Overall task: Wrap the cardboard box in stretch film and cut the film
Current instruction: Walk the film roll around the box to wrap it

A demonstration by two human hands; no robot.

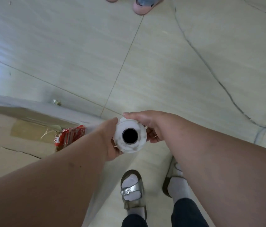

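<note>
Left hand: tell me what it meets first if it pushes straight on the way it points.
Already gripping the film roll, the left hand points up-right. Past the roll it would likely meet the right hand, which holds the roll's far side. Depth is unclear.

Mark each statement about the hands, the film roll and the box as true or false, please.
1. Both hands hold the film roll. True: the left hand and the right hand grip its sides.
2. The roll lies flat on the floor. False: it is held upright, hollow core facing the camera.
3. The cardboard box is at the person's left. True.
4. The box has no tape. False: brown tape crosses its top.
5. Scissors are in the right hand. False: none are visible.
</note>
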